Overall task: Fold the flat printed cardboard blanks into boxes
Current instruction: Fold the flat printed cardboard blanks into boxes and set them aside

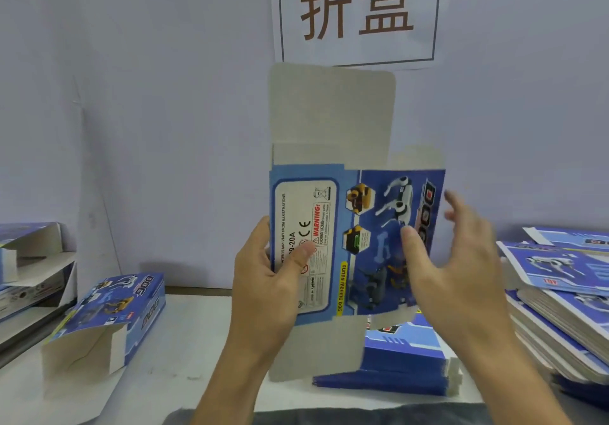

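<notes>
A flat blue printed cardboard blank (356, 213) with robot-dog pictures is held upright above the table, its grey flaps sticking out above and below. My left hand (273, 276) grips its left edge, thumb on the white warning panel. My right hand (451, 260) is at the blank's right side with fingers spread and relaxed; the thumb touches the printed face, and the fingers reach toward the right edge. A stack of flat blanks (405, 362) lies on the table just under the held one.
A folded box (108, 316) with its end flaps open lies on the white table (184, 358) at left. More boxes (29, 260) sit at the far left. A tall pile of flat blanks (560, 299) fills the right side. A paper sign (357, 12) hangs on the wall behind.
</notes>
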A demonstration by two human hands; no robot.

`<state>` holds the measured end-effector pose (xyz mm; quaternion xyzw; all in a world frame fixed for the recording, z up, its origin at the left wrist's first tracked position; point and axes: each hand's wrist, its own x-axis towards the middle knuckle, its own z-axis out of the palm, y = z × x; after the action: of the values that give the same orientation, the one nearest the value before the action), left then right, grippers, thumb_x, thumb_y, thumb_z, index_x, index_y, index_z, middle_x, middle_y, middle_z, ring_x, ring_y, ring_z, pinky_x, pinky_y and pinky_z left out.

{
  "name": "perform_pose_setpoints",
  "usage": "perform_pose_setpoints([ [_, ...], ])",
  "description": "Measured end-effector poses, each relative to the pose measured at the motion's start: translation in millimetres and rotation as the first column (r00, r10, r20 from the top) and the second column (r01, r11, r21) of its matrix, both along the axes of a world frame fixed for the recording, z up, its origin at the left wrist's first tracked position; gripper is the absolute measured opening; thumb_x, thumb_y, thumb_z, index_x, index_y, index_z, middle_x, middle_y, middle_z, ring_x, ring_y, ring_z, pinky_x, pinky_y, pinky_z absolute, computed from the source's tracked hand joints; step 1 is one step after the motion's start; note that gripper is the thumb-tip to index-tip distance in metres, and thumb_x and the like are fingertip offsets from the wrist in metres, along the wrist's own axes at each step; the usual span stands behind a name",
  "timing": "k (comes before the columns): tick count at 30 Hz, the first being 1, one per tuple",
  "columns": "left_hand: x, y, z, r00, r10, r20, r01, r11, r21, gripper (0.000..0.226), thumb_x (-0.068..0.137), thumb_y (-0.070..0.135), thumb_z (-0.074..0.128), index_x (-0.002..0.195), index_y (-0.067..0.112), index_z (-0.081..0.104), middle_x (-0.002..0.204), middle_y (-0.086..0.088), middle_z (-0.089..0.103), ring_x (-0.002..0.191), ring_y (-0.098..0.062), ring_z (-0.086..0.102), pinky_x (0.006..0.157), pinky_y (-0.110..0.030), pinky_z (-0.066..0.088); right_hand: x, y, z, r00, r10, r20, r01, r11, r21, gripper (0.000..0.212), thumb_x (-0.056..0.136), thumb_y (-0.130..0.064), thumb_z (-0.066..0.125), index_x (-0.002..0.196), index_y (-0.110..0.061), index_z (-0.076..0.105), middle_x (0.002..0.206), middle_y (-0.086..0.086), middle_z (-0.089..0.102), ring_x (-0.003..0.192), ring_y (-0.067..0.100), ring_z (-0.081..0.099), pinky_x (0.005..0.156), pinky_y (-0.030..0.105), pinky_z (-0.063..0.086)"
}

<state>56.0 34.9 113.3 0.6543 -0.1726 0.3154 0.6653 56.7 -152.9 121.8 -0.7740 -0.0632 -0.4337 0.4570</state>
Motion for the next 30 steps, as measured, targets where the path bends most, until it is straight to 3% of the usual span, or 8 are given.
perform_pose_setpoints([
  [4,-5,11,5,0.996,0.027,0.082,-0.039,0.988,0.151,0.023,0.082,0.036,0.062,0.104,0.042,0.059,0.102,0.026,0.071,0.094,-0.004,0.07,0.059,-0.016,0.057,-17,6,16,0.968,-0.032,0.248,0.02,0.998,0.054,0.049,0.09,-0.039,0.058,0.136,-0.036,0.043,0.122,-0.011,0.04,0.117,0.007,0.042,0.104,0.036,0.035],
  [10,-6,33,11,0.988,0.056,0.147,-0.104,0.935,0.34,0.032,0.093,0.015,0.062,0.101,0.046,0.058,0.1,0.03,0.068,0.096,0.008,0.063,0.061,-0.008,0.052,-27,-24,30,0.983,0.165,0.081,-0.166,0.986,0.007,0.064,0.077,-0.056,0.063,0.137,-0.037,0.048,0.112,-0.024,0.068,0.115,-0.007,0.057,0.096,0.025,0.041],
  [15,-7,43,14,0.976,0.16,0.147,-0.216,0.8,0.56,0.029,0.09,0.036,0.058,0.099,0.063,0.052,0.104,0.038,0.053,0.107,0.001,0.049,0.081,-0.028,0.052,-36,-38,32,0.975,0.191,-0.112,-0.209,0.962,-0.176,0.056,0.059,-0.081,0.069,0.084,-0.032,0.072,0.077,-0.02,0.073,0.078,-0.003,0.066,0.074,0.021,0.045],
  [19,-6,24,12,0.902,0.326,0.284,-0.417,0.829,0.373,0.081,0.083,0.009,0.078,0.115,0.065,0.03,0.132,0.029,0.035,0.127,-0.004,0.039,0.096,-0.017,0.044,-35,-22,28,0.967,0.222,-0.124,-0.246,0.943,-0.225,0.048,0.077,-0.059,0.064,0.076,-0.012,0.07,0.061,-0.001,0.067,0.055,0.018,0.062,0.056,0.02,0.048],
  [21,-6,11,11,0.838,0.35,0.418,-0.501,0.797,0.337,0.096,0.075,-0.006,0.081,0.121,0.059,0.028,0.15,0.01,0.022,0.138,-0.008,0.028,0.099,-0.009,0.036,-31,-10,27,0.981,0.191,-0.042,-0.195,0.965,-0.176,0.034,0.083,-0.046,0.066,0.063,-0.019,0.067,0.063,-0.009,0.068,0.056,0.008,0.064,0.056,0.009,0.046],
  [23,-7,-5,8,0.798,0.292,0.527,-0.536,0.744,0.4,0.094,0.075,-0.012,0.078,0.128,0.052,0.033,0.158,0.001,0.012,0.143,-0.014,0.026,0.102,-0.012,0.039,-30,0,27,0.981,0.193,0.025,-0.187,0.97,-0.153,0.029,0.088,-0.042,0.062,0.063,-0.026,0.067,0.064,-0.012,0.068,0.058,0.004,0.065,0.055,0.01,0.046],
  [26,-7,-27,-1,0.778,0.211,0.592,-0.553,0.678,0.485,0.07,0.085,0.002,0.068,0.135,0.043,0.042,0.157,0.007,0.009,0.139,-0.034,0.034,0.095,-0.048,0.055,-28,5,25,0.976,0.186,0.114,-0.161,0.967,-0.199,0.042,0.092,-0.037,0.06,0.057,-0.015,0.061,0.051,-0.001,0.058,0.045,0.015,0.054,0.04,0.011,0.034],
  [30,-3,-33,-4,0.807,0.249,0.535,-0.554,0.634,0.54,0.068,0.079,0.005,0.081,0.125,0.04,0.045,0.148,0.001,0.021,0.136,-0.027,0.03,0.093,-0.04,0.054,-30,5,27,0.963,0.23,0.139,-0.198,0.957,-0.21,0.041,0.093,-0.028,0.064,0.054,-0.032,0.051,0.054,-0.014,0.059,0.043,0.005,0.052,0.042,0.002,0.031],
])
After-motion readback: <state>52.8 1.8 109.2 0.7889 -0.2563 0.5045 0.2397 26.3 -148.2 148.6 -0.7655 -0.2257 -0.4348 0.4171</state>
